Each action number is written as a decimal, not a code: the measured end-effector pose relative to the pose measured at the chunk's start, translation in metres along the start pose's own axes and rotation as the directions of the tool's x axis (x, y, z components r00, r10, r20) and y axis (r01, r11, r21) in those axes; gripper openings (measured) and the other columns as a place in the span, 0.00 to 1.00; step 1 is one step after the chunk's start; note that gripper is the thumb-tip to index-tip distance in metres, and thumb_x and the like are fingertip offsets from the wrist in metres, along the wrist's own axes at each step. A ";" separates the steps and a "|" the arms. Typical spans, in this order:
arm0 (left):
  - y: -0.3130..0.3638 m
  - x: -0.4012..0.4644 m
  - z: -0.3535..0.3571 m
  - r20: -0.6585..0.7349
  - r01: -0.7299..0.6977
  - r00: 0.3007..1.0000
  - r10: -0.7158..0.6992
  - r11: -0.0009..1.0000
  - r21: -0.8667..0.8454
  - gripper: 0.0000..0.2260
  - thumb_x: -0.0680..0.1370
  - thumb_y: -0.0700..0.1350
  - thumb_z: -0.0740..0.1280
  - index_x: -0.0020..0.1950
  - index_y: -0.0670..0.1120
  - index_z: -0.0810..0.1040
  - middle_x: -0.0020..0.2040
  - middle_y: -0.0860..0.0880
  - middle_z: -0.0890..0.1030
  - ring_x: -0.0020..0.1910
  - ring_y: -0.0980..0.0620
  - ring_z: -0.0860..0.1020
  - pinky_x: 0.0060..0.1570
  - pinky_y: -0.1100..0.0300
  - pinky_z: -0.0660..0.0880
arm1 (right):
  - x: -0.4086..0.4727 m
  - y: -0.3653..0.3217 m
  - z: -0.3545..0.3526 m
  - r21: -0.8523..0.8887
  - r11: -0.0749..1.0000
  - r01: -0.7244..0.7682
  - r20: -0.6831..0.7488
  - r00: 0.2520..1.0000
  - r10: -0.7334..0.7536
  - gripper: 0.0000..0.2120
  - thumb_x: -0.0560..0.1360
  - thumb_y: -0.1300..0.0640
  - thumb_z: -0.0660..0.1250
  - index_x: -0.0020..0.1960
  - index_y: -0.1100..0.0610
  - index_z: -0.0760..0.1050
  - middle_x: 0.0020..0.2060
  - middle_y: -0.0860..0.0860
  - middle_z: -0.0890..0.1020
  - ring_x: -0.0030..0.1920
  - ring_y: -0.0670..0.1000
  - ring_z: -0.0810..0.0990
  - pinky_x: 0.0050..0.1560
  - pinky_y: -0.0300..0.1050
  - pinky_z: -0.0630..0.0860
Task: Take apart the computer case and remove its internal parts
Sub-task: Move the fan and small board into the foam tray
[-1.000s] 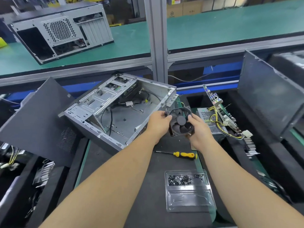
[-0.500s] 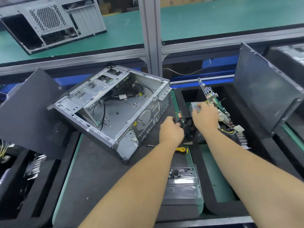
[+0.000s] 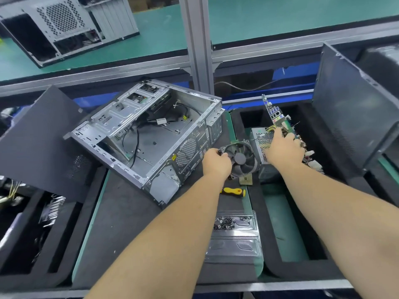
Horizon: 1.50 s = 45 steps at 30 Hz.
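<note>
Just left of the person's hands, the opened computer case (image 3: 149,139) lies on its side, mostly emptied, with only loose black cables (image 3: 138,137) and a drive cage visible inside. The left hand (image 3: 216,165) grips the corner of a removed cooling fan (image 3: 241,158). The right hand (image 3: 282,149), well apart from it, rests fingers spread on the extracted power supply (image 3: 260,140), beside a motherboard (image 3: 278,117) standing on edge. Nearer the body lie a yellow-handled screwdriver (image 3: 234,192) and a screw tray (image 3: 235,234). Disassembly looks well advanced.
</note>
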<state>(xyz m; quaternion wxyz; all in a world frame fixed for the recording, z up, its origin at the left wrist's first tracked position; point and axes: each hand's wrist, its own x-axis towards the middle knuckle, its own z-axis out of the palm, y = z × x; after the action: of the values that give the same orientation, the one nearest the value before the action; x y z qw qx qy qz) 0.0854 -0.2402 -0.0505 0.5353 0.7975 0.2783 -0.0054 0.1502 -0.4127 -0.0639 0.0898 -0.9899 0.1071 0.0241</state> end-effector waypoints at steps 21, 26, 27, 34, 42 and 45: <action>0.056 0.020 0.101 0.117 0.095 0.989 -0.095 0.995 0.003 0.13 0.79 0.40 0.67 0.62 0.35 0.77 0.59 0.38 0.80 0.55 0.38 0.79 0.50 0.54 0.75 | 0.034 0.030 -0.032 -0.053 0.984 0.169 -0.123 0.977 -0.175 0.12 0.73 0.65 0.66 0.48 0.56 0.62 0.46 0.61 0.77 0.48 0.65 0.78 0.41 0.52 0.68; 0.055 0.019 0.105 0.332 0.042 0.939 -0.088 0.989 0.143 0.21 0.80 0.39 0.62 0.73 0.39 0.69 0.63 0.42 0.76 0.57 0.41 0.75 0.56 0.56 0.73 | 0.032 0.028 -0.031 -0.043 0.987 0.154 -0.116 0.981 -0.158 0.13 0.73 0.65 0.67 0.49 0.56 0.63 0.47 0.61 0.78 0.49 0.64 0.78 0.41 0.52 0.68; 0.053 0.021 0.103 0.376 -0.007 0.924 -0.069 0.980 0.197 0.23 0.80 0.40 0.63 0.75 0.40 0.68 0.67 0.42 0.75 0.62 0.41 0.75 0.62 0.54 0.73 | 0.032 0.026 -0.031 -0.045 0.988 0.149 -0.102 0.983 -0.153 0.12 0.73 0.64 0.67 0.51 0.56 0.65 0.48 0.61 0.78 0.50 0.64 0.78 0.41 0.52 0.68; 0.041 0.035 0.079 0.524 -0.233 0.849 0.066 0.938 0.258 0.23 0.80 0.43 0.66 0.76 0.47 0.70 0.70 0.45 0.76 0.63 0.47 0.73 0.59 0.60 0.68 | 0.016 0.015 -0.019 0.016 0.995 0.100 0.034 0.994 -0.101 0.19 0.75 0.59 0.67 0.63 0.62 0.69 0.60 0.63 0.74 0.62 0.66 0.72 0.56 0.57 0.72; 0.065 0.036 -0.007 0.289 -0.599 0.783 0.551 0.542 0.590 0.19 0.78 0.39 0.59 0.68 0.46 0.76 0.63 0.44 0.78 0.62 0.41 0.75 0.60 0.45 0.74 | -0.029 -0.021 0.003 0.128 0.940 0.316 -0.302 0.915 -0.266 0.24 0.70 0.61 0.66 0.65 0.67 0.71 0.61 0.65 0.72 0.65 0.67 0.68 0.68 0.61 0.64; 0.063 0.038 -0.049 0.286 -0.639 0.698 0.656 0.392 0.662 0.14 0.78 0.38 0.59 0.60 0.42 0.78 0.57 0.44 0.80 0.56 0.41 0.76 0.54 0.48 0.74 | -0.055 -0.041 0.020 0.201 0.866 0.458 -0.213 0.883 -0.418 0.14 0.75 0.58 0.64 0.57 0.64 0.79 0.52 0.61 0.78 0.56 0.64 0.72 0.55 0.58 0.73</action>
<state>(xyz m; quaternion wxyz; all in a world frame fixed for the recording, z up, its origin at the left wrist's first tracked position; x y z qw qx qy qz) 0.1316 -0.1989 0.0122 0.1334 0.9829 -0.0737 0.1032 0.1047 -0.3582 -0.0727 0.2055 -0.9680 -0.1118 -0.0909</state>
